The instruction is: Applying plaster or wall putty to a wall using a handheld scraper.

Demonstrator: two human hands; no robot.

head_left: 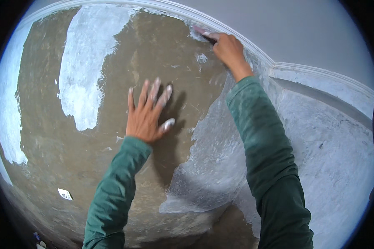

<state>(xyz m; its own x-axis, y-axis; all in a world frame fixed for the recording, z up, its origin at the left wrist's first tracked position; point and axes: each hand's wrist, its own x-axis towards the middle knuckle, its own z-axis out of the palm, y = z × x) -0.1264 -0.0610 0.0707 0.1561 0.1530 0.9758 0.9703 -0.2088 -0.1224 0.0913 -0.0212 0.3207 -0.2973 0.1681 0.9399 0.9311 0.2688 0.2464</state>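
My right hand (229, 50) is raised to the top of the brown wall (162, 54), closed around the dark handle of a paintbrush (204, 33). The brush's pinkish end lies at a white patch just under the white cornice (253, 47). Lower down and to the left, my left hand (145, 118) spreads its fingers against or very close to the bare brown surface. White smears cover several of its fingertips and the thumb. It holds nothing.
Ragged-edged white paint strips (89, 62) run down the wall at the left. The adjoining wall (324, 166) at the right is whitish, with a recessed ledge (324, 97) near its top. A white wall socket (65, 194) sits low on the left.
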